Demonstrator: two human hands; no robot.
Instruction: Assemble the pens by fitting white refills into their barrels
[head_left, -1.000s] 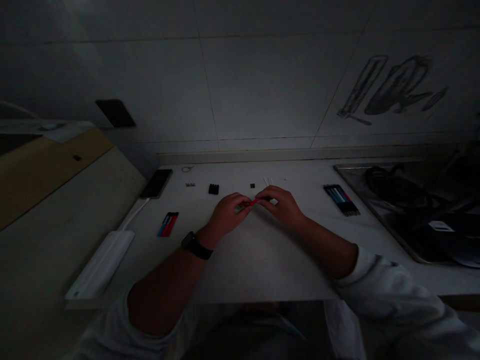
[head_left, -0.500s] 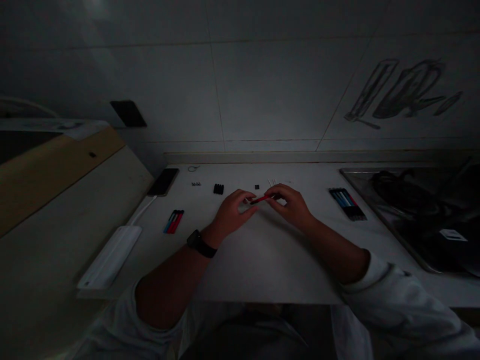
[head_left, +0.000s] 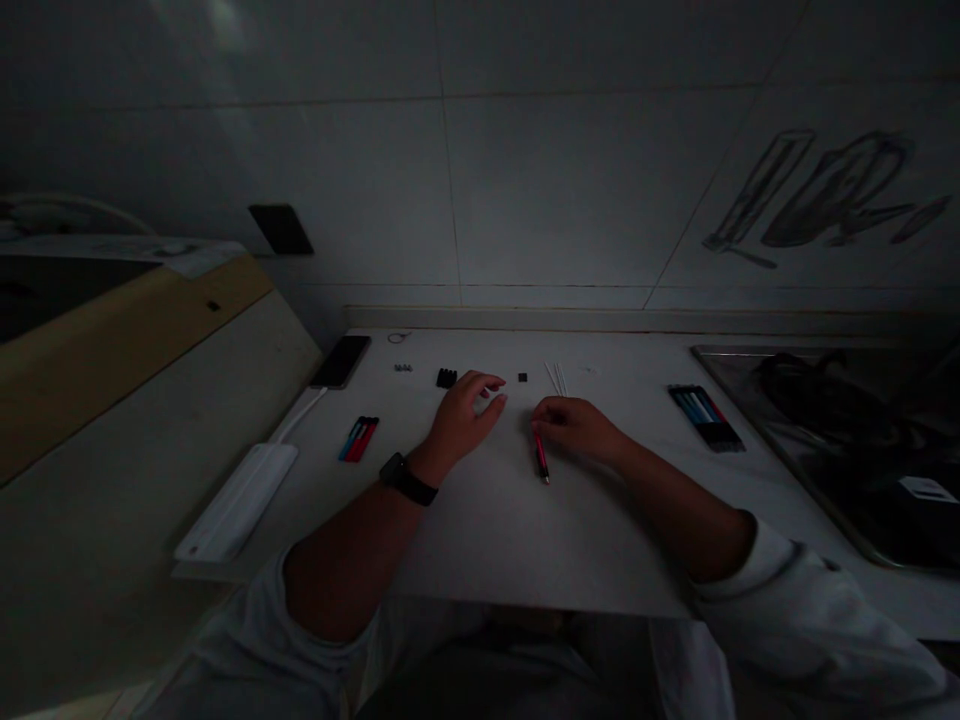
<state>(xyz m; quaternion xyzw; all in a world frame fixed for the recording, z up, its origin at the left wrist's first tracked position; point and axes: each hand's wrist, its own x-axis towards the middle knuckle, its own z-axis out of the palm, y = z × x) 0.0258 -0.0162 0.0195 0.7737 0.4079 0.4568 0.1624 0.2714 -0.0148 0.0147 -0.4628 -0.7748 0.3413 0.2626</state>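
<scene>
In dim light my right hand (head_left: 574, 427) pinches the top of a red pen (head_left: 541, 455), whose tip points toward me on the white table (head_left: 495, 520). My left hand (head_left: 461, 415), with a dark watch on its wrist, hovers over the table with its fingers loosely apart, reaching toward a small black cluster of parts (head_left: 446, 378). A tiny black piece (head_left: 522, 377) and thin white refills (head_left: 556, 377) lie just beyond my hands.
Red and blue pens (head_left: 359, 439) lie at the left, a phone (head_left: 341, 361) with a cable and a white power bank (head_left: 238, 502) further left. A row of dark and blue pens (head_left: 706, 417) lies right, beside a sink (head_left: 840, 440). Tiled wall behind.
My hands came apart. The right hand turned the red pen from crosswise to pointing at me and lowered it to the table. The left hand let go and moved left toward the black parts.
</scene>
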